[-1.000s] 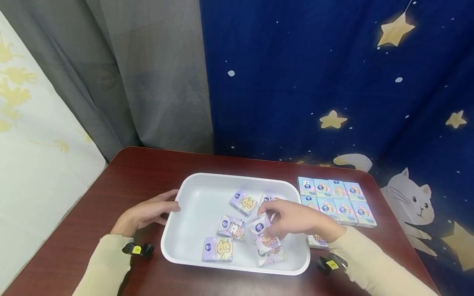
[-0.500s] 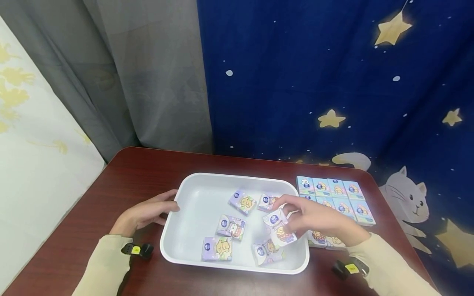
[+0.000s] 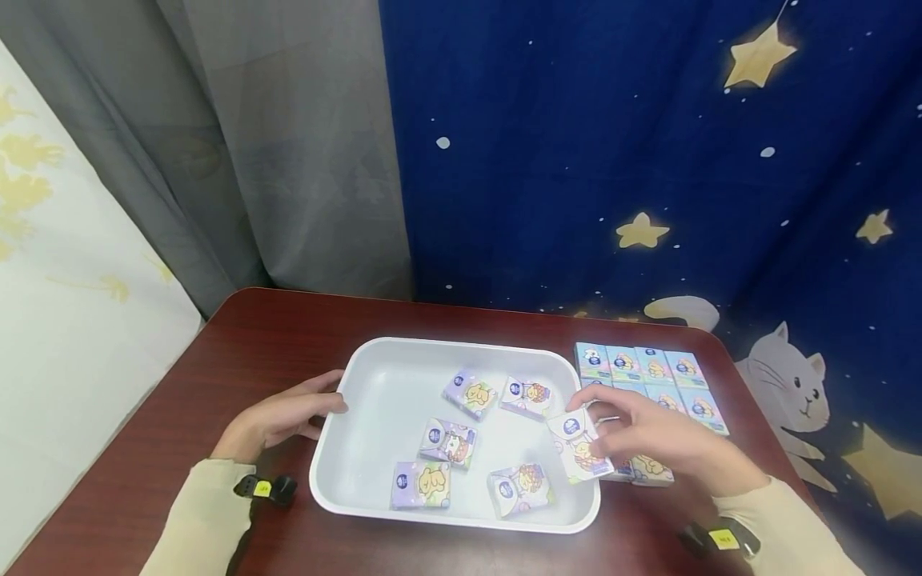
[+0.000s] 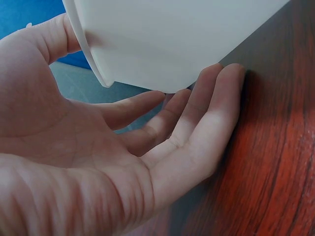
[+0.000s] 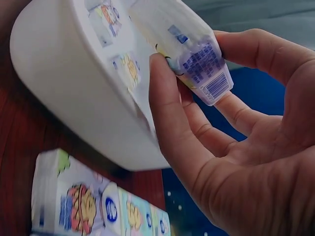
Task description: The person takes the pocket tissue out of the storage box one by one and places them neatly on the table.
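Note:
My left hand point(image 3: 291, 414) holds the left rim of a white plastic tray point(image 3: 382, 400); in the left wrist view the thumb point(image 4: 58, 37) passes over the rim and the fingers point(image 4: 199, 105) lie at the outer wall. Over the tray's right rim, my right hand point(image 3: 651, 432) pinches a small purple-and-white tissue pack point(image 3: 576, 444) between thumb and fingers. Its printed barcode end point(image 5: 215, 87) shows in the right wrist view. Several similar tissue packs lie scattered in the tray, among them one with a yellow puppy point(image 3: 432, 484) and one tilted pack point(image 3: 520, 490) at the front right.
To the right of the tray, light blue tissue packs point(image 3: 684, 370) stand in neat rows on the dark red table point(image 3: 288, 328). Nearer the front, purple packs point(image 3: 651, 470) continue the block, partly behind the right hand. Grey and blue star-patterned curtains point(image 3: 504, 160) hang behind.
My right hand has lifted the tissue pack and carried it rightward, from over the other packs to the tray's right rim. My left hand stays at the left rim.

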### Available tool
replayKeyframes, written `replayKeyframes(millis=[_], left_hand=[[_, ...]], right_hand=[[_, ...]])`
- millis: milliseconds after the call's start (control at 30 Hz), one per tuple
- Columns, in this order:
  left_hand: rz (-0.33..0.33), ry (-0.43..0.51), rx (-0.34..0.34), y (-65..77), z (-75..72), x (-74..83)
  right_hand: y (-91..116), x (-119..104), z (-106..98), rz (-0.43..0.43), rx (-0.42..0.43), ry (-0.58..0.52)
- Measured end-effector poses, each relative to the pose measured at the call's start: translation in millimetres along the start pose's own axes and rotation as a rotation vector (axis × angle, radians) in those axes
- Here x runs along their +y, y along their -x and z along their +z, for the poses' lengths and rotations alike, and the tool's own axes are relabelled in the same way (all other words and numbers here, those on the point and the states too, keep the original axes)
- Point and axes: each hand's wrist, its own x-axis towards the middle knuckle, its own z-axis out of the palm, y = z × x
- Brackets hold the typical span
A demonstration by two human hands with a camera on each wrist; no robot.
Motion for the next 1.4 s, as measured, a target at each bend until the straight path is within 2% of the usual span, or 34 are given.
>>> replayKeyframes(millis=[100, 300, 400, 467, 667, 867, 967, 1200, 1400], left_hand=[[0.000, 0.000, 0.003, 0.4, 0.0, -0.3], [0.016, 0.004, -0.011, 1.2, -0.9, -1.7], [0.021, 0.007, -0.016, 1.2, -1.3, -2.4], [0.022, 0.007, -0.017, 1.0, -1.4, -2.6], [0.023, 0.009, -0.018, 0.7, -0.9, -2.0], [0.022, 0.011, -0.018, 0.8, -0.6, -1.5], [0.022, 0.011, -0.020, 1.0, -0.4, -1.5], [0.023, 0.010, -0.019, 1.1, 0.0, -1.5], [0.016, -0.004, -0.006, 2.0, 0.7, 0.9]], right_hand=[[6.5, 7.0, -6.3, -0.010, 0.007, -0.032], [20.4, 26.6, -20.7, -0.087, -0.016, -0.099], [28.9, 37.1, -28.2, -0.091, -0.021, -0.145], [35.2, 43.0, -33.1, -0.063, -0.024, -0.178], [48.7, 61.2, -48.0, -0.068, -0.047, -0.256], [58.2, 77.1, -61.6, -0.005, 0.020, -0.258], [62.9, 86.0, -68.8, 0.004, 0.027, -0.290], [72.0, 104.3, -84.0, -0.063, -0.034, -0.384], [81.3, 113.2, -95.1, -0.062, -0.067, -0.418]])
